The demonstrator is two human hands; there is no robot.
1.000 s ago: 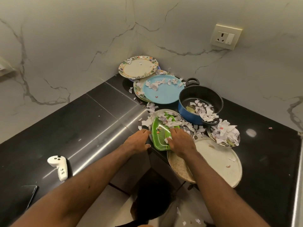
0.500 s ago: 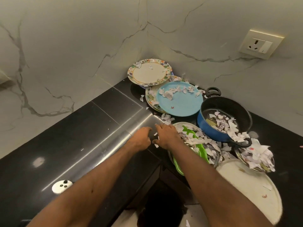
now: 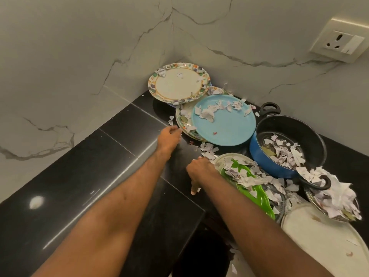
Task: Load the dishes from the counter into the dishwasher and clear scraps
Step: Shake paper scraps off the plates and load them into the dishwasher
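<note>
Torn paper scraps litter a black counter and the dishes in its corner. My left hand reaches to the rim of a floral plate stack under a blue plate; its fingers are loosely curled and nothing shows in them. My right hand rests back-up beside a green plate lying on a glass plate. Its fingertips are hidden among scraps and its thumb points toward me. A blue pot holds more scraps.
Another floral plate leans in the wall corner. A steel bowl heaped with scraps and a large white plate sit at the right. A wall socket is above them. A dark opening lies below the counter's inner corner.
My left hand has moved away from my right hand, up to the floral plate stack. My right hand has shifted slightly right, to the green plate's edge. The view has moved closer.
</note>
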